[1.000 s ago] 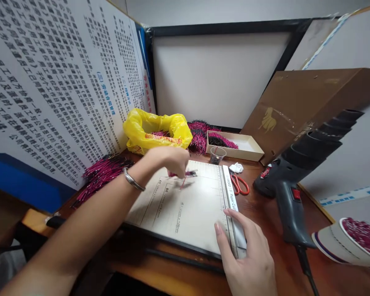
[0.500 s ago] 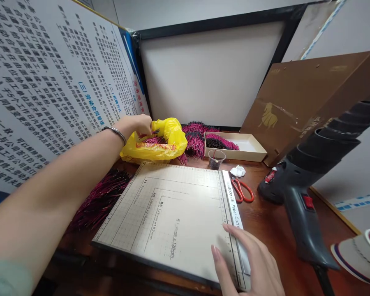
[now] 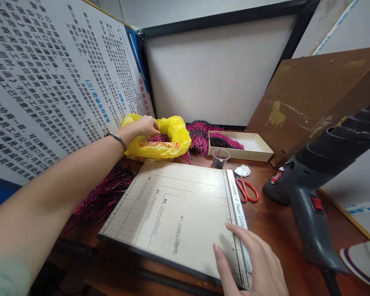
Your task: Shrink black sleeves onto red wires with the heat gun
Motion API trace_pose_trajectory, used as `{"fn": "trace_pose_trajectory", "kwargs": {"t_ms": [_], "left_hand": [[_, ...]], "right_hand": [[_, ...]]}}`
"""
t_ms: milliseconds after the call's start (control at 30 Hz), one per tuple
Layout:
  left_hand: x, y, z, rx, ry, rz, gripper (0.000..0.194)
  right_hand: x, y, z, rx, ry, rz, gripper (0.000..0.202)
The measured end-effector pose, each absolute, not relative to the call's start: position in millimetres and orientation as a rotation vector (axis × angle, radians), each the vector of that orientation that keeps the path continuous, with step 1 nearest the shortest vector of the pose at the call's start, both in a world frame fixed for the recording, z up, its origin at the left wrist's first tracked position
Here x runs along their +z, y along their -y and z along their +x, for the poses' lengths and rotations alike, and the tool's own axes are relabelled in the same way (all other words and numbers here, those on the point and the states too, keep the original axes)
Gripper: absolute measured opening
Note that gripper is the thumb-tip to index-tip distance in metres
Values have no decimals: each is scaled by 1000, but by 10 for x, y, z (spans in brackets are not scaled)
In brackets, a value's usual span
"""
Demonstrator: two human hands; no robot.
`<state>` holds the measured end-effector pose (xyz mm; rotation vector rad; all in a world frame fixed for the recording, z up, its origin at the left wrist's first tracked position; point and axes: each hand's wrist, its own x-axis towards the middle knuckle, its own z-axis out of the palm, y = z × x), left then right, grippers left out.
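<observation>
Gone from above the paper cutter point(image 3: 169, 209) since a second ago: left hand point(image 3: 146, 125), now at the mouth of the yellow bag point(image 3: 165, 153), just beyond the cutter's far left corner. Compared with half a second ago, a little farther right across the opening. Right hand point(image 3: 259, 261) unmoved at the cutter's right edge throughout.

Inside the bag, magenta wires point(image 3: 158, 138) with dark ends, tangled enough to make any single long axis hard to tell. Left of the cutter, a loose wire pile point(image 3: 106, 195), long axis slanting from near left to far right, dark tips toward the far end. More wires behind the bag and in the shallow box point(image 3: 249, 155), with black ends bunched at the box's front left.

Cutter flat on the counter point(image 3: 274, 218), its ruled edge running away from the body and leaning slightly left.

Left hand bent over at the wrist, fingers curled downward and rightward just over the wires; cannot tell whether anything held. Right hand parted, with a clear gap between thumb and forefinger, forefinger tip on the ruled strip, thumb over the board, nothing visible between; remaining fingers hidden.

Near the cutter's right edge, red-handled scissors point(image 3: 249, 193); farther right, a dark heat gun point(image 3: 308, 222).
</observation>
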<state>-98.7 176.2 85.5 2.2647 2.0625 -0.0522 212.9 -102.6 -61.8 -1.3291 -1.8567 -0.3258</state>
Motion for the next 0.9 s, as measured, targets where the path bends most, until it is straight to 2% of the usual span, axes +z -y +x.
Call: {"fn": "trace_pose_trajectory", "kwargs": {"t_ms": [167, 333, 500, 600, 700, 900], "left_hand": [[741, -1661, -678, -96, -1984, 2306, 39], [626, -1695, -484, 54, -2045, 2284, 40], [718, -1726, -616, 266, -2143, 2201, 38], [753, -1679, -739, 348, -2205, 2168, 30], [782, -1523, -828, 338, -2233, 2201, 26], [933, -785, -1018, 381, -2425, 2335, 37]], "right_hand": [[-623, 1001, 2165, -372, 1882, -1300, 35], [-603, 1019, 2161, -372, 1887, -1282, 33], [-602, 1026, 2151, -368, 1895, -1285, 32], [-606, 1012, 2140, -378, 1903, -1282, 33], [-605, 1004, 2142, -387, 1913, -1278, 33], [-607, 985, 2141, -463, 1935, -1318, 41]]}}
